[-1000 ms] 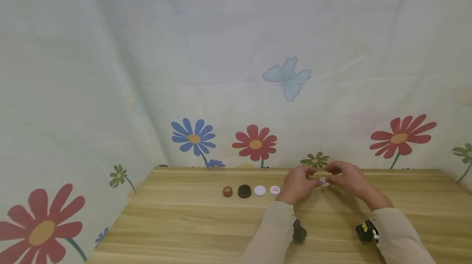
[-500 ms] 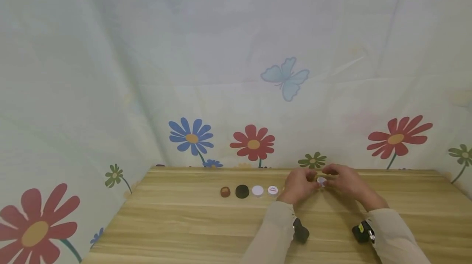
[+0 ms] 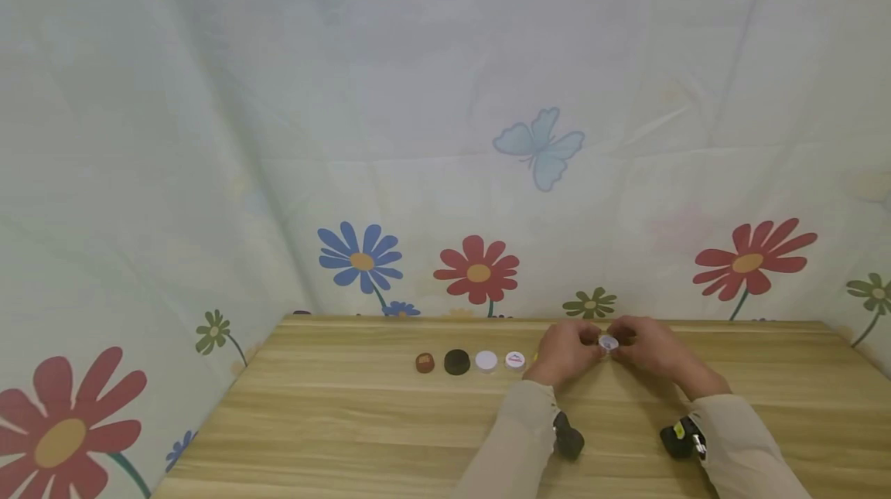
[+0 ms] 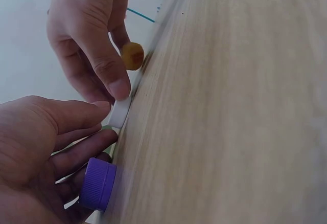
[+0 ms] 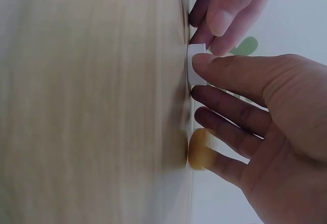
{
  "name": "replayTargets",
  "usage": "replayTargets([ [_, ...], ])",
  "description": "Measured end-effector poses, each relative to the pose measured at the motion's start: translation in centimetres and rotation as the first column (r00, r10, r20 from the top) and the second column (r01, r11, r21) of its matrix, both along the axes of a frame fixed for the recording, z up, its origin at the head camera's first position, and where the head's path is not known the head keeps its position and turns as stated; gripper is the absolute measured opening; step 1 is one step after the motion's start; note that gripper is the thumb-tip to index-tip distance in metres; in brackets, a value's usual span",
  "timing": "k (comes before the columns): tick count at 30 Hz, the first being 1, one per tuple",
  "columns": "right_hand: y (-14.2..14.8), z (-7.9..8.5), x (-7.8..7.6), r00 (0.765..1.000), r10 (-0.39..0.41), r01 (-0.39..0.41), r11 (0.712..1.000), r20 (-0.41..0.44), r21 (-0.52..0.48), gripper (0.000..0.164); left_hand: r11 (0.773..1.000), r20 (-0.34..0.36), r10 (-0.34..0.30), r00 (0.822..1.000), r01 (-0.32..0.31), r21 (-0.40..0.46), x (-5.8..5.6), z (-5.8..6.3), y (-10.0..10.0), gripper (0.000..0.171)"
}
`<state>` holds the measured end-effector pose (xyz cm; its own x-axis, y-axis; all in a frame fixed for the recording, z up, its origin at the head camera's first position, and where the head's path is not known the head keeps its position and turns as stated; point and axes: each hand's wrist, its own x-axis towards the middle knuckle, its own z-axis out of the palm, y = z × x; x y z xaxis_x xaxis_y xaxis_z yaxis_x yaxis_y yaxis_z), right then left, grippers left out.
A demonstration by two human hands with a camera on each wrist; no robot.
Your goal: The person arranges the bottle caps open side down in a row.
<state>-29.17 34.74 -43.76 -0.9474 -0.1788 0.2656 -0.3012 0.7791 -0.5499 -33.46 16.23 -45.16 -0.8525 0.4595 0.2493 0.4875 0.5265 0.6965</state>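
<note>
A small white bottle cap (image 3: 609, 343) stands between my two hands near the back of the table. My right hand (image 3: 650, 348) pinches it, with the thumb across the white cap (image 5: 196, 68) in the right wrist view. My left hand (image 3: 564, 350) holds its other side with thumb and index fingertips. A ribbed purple bottle cap (image 4: 97, 184) sits beside the left hand's lower fingers. An orange-yellow round cap (image 5: 197, 150) lies by the right hand's outer fingers, partly covered by one. In the head view, the hands hide both of these.
Left of the hands runs a row of caps: a reddish-brown cap (image 3: 425, 363), a black cap (image 3: 457, 362), a plain white cap (image 3: 486, 361) and a white cap with red print (image 3: 514, 360). A flowered cloth (image 3: 390, 174) hangs behind the wooden table (image 3: 348, 422).
The white cap between the fingertips has turned, now showing a greyish middle inside a pale rim. The right-hand fingers have closed in slightly lower around it. The row of caps stays put.
</note>
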Motion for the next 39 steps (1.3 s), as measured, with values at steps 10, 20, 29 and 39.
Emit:
replayTargets([
  [10, -0.2, 0.0, 0.0, 1.0, -0.012, 0.012, 1.0, 0.008, 0.002, 0.017, 1.0, -0.023, -0.024, 0.999, 0.024, 0.003, 0.0, 0.0, 0.0, 0.018],
  [20, -0.3, 0.1, 0.0, 1.0, -0.017, 0.017, 1.0, 0.013, -0.002, 0.015, 1.0, -0.002, -0.027, 1.0, 0.027, 0.003, 0.0, 0.1, 0.1, 0.018],
  [29, -0.7, 1.2, 0.5, 0.999, -0.048, 0.047, 0.999, -0.01, -0.026, 0.015, 0.999, -0.017, 0.013, 1.0, -0.012, 0.045, 0.2, 0.7, -0.5, 0.021],
  [39, -0.9, 2.5, 0.9, 1.0, 0.026, -0.026, 0.998, -0.008, -0.063, 0.016, 0.994, -0.01, 0.003, 1.0, -0.002, 0.108, 0.2, 1.1, -1.5, 0.017],
])
